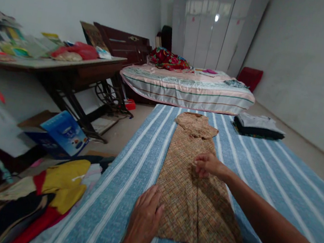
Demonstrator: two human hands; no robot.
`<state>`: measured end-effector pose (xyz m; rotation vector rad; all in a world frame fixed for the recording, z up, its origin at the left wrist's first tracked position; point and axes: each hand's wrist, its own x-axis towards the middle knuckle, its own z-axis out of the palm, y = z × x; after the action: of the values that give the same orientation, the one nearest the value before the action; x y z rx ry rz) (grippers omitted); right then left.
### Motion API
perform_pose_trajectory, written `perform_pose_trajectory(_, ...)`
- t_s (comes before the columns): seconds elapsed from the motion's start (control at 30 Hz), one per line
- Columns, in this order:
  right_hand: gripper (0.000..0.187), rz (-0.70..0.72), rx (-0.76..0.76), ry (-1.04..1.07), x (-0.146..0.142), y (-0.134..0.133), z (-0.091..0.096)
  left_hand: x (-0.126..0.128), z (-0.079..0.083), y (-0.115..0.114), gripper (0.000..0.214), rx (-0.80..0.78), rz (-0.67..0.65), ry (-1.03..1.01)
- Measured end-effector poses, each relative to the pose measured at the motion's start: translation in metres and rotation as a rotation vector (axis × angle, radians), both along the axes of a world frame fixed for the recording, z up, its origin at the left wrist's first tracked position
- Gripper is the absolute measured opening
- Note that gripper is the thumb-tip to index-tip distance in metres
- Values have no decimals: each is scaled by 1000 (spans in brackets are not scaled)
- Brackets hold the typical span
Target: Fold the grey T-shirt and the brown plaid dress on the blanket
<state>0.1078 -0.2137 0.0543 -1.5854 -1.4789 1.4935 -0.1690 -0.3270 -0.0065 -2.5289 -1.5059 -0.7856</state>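
A brown checked garment (188, 189) lies folded lengthwise down the middle of a blue sheet with white stripes (277, 182). My left hand (144, 219) rests flat on the garment's near left edge, fingers stretched out. My right hand (207, 165) sits on the garment's middle, fingers curled and pinching the cloth.
A heap of coloured clothes (37, 196) lies at the sheet's left. A stack of folded clothes (257, 126) sits at the far right corner. A cluttered sewing table (67, 68) and a blue box (65, 132) stand to the left. A bed (187, 87) and wardrobe (214, 28) stand behind.
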Motion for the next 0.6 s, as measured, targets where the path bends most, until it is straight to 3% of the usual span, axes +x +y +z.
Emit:
perform_pose_trajectory(0.13,6,21,-38,-55,-21,-20,-3,-6,7,-3,33,-113,72,-144)
perform_pose_trajectory(0.37,12,-97,-77,-184,-37,-31,-19,8,44,19,30,-643,382,-313)
perform_pose_trajectory(0.5,11,-91,-81,-210,-41,-32,-25,12,48,39,11,-739,372,-315)
perform_pose_trajectory(0.6,18,-82,-74,-215,-43,-34,-27,9,40,49,16,-764,331,-368)
